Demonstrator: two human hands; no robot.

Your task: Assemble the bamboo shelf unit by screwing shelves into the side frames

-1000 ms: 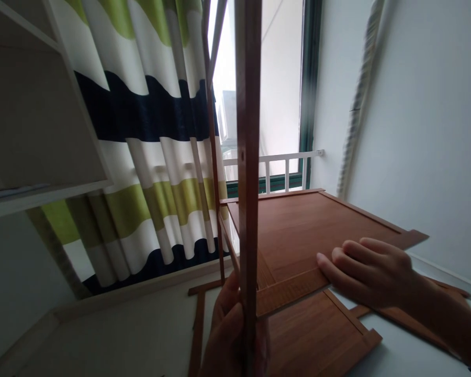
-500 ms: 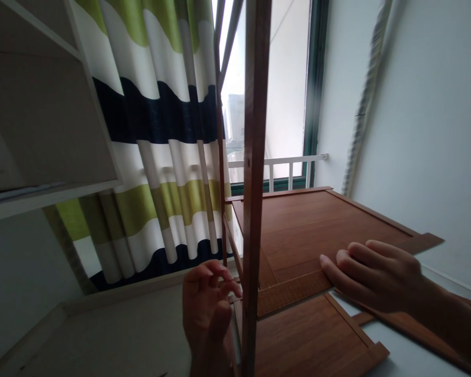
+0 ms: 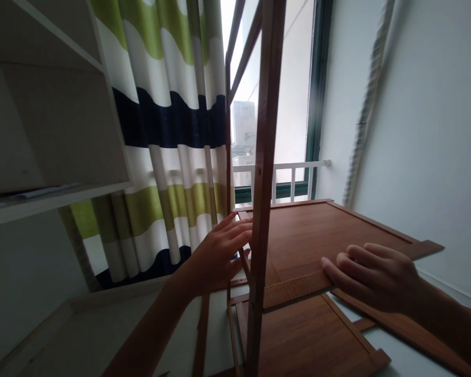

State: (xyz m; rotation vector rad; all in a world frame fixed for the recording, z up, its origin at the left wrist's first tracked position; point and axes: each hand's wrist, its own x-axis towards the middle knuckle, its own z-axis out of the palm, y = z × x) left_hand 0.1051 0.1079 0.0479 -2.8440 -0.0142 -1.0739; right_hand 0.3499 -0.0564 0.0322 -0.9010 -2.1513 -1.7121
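Reddish-brown upper panel, faintly grained, narrowly bordered.

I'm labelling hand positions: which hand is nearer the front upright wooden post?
Left. The left hand is just left of the post; the right hand is farther off to its right, at the upper panel.

Your left hand's fingertips go partly behind the front post; contact unclear. Post's top is cropped. Your right hand covers part of the upper board's edge. Lower board cropped at bottom.
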